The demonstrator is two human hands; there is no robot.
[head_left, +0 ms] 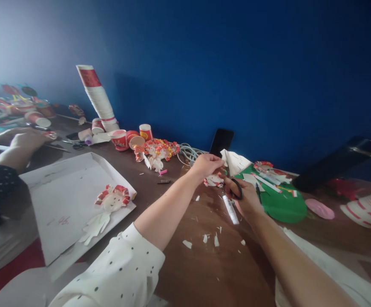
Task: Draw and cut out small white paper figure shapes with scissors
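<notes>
In my left hand (207,165) a piece of white paper (236,163) is pinched at its left corner, raised above the table. My right hand (247,194) grips a pair of scissors (237,188) by the dark handles, just below the paper; most of the blades are hidden. Under the hands lie a white glue stick (230,209) and a paper figure (214,180) with red and white trim, partly covered. Small white paper scraps (216,239) are scattered on the brown table in front of me.
A green round sheet (284,204) holds markers and paper bits. A phone (222,142) leans on the blue wall. Paper cups (119,140) and a tall cup stack (97,98) stand left. A co-worker's hand (28,140) is beyond the white box lid (64,192) bearing another figure.
</notes>
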